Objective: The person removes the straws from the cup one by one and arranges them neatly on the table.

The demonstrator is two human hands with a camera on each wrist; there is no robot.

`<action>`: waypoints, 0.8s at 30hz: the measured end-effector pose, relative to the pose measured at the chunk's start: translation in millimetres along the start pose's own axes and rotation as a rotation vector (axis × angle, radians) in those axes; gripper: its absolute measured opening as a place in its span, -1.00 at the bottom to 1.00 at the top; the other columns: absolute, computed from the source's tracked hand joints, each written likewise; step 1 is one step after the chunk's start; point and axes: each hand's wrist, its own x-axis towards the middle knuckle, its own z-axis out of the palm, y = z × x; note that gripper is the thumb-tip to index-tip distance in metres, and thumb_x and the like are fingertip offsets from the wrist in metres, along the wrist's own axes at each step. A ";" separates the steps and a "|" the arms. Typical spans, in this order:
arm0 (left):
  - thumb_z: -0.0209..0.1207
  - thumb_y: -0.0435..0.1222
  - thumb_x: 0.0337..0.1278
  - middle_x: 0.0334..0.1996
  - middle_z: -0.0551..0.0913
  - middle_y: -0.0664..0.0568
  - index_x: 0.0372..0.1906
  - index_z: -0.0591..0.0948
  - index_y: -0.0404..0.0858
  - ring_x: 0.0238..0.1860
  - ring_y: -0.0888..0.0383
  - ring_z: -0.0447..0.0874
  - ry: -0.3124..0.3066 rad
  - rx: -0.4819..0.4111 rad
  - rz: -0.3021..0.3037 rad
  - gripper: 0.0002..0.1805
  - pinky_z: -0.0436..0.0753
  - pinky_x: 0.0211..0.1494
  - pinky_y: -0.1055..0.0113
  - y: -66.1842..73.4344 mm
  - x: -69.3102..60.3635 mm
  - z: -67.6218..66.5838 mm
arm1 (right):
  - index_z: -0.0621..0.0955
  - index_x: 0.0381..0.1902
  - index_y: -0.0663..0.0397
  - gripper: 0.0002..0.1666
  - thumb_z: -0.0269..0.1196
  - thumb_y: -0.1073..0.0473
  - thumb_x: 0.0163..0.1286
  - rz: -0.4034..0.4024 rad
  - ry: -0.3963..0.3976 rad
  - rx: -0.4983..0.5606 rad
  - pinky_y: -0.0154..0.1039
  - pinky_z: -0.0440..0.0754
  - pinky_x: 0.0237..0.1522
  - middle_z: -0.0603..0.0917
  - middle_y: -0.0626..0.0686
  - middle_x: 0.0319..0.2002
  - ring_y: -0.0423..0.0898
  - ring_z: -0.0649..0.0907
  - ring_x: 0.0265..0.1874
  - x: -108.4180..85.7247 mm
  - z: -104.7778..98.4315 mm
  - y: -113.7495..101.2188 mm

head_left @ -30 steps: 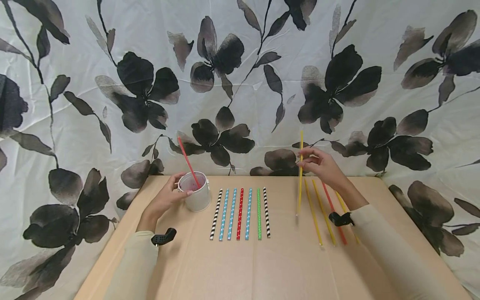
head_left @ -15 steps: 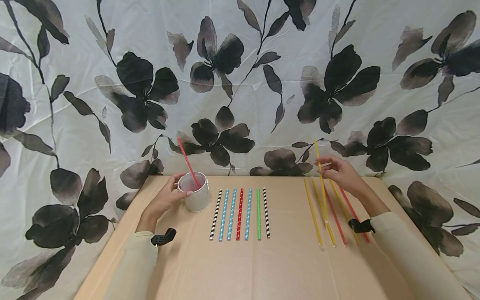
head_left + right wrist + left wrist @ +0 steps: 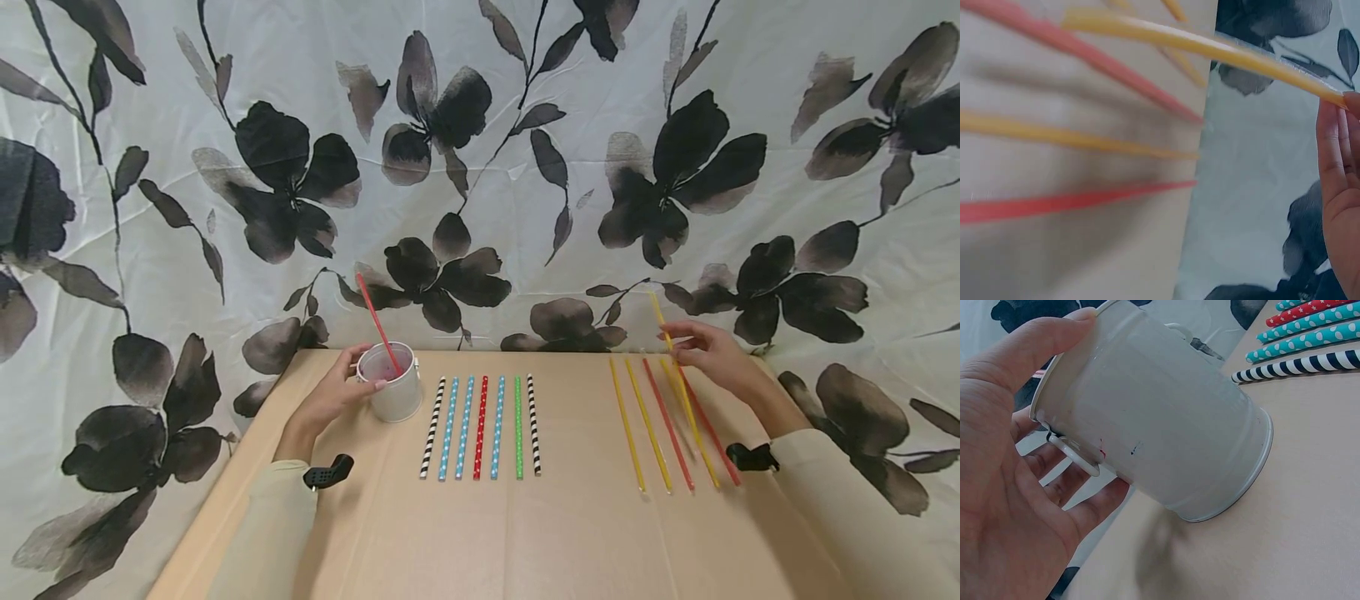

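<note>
My left hand (image 3: 333,396) holds a small white metal bucket (image 3: 397,398), thumb at the rim and fingers behind it. A red straw (image 3: 377,321) leans out of this bucket. In the left wrist view the bucket's wall (image 3: 1166,406) and one handle lug (image 3: 1075,455) show; the inside is hidden. My right hand (image 3: 708,357) pinches a yellow straw (image 3: 657,310) at the right, over the plain straws. In the right wrist view this yellow straw (image 3: 1229,56) slants above the others, gripped near one end.
Patterned paper straws, black-striped (image 3: 432,429), blue dotted (image 3: 465,429), red (image 3: 481,429) and green (image 3: 518,429), lie in a row mid-table. Right of them lie yellow (image 3: 626,425) and red (image 3: 667,425) plain straws. A floral cloth (image 3: 555,217) hangs behind the wooden table (image 3: 480,542).
My right hand has moved rightward with the yellow straw, which has passed from left of the plain straws to over those farther right. The left hand and bucket have stayed put.
</note>
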 end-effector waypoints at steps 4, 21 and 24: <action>0.38 -0.15 0.22 0.51 0.17 -0.19 0.59 0.06 -0.11 0.50 -0.28 0.09 0.004 0.000 -0.005 -0.03 0.17 0.44 -0.34 0.6 0.3 0.8 | 0.45 0.38 0.20 -0.46 0.24 0.21 0.51 0.052 -0.030 -0.040 -0.39 0.67 -0.11 0.54 0.33 0.27 -0.16 0.68 -0.04 -2.7 -11.6 6.5; 0.38 -0.19 0.23 0.48 0.20 -0.21 0.58 0.09 -0.15 0.46 -0.27 0.16 0.007 -0.011 0.024 -0.06 0.23 0.40 -0.23 -3.8 3.9 1.6 | 0.40 0.41 0.25 -0.43 0.20 0.18 0.53 0.231 -0.128 -0.139 -0.06 0.71 0.00 0.44 0.36 0.28 0.00 0.65 -0.01 -16.8 -46.9 43.3; 0.37 -0.20 0.23 0.48 0.20 -0.20 0.58 0.09 -0.14 0.46 -0.26 0.17 0.003 -0.008 0.029 -0.06 0.25 0.39 -0.21 -4.1 4.1 1.7 | 0.39 0.42 0.30 -0.42 0.19 0.21 0.53 0.234 -0.149 -0.160 -0.09 0.72 -0.03 0.46 0.40 0.26 0.11 0.65 0.02 -19.3 -49.7 51.6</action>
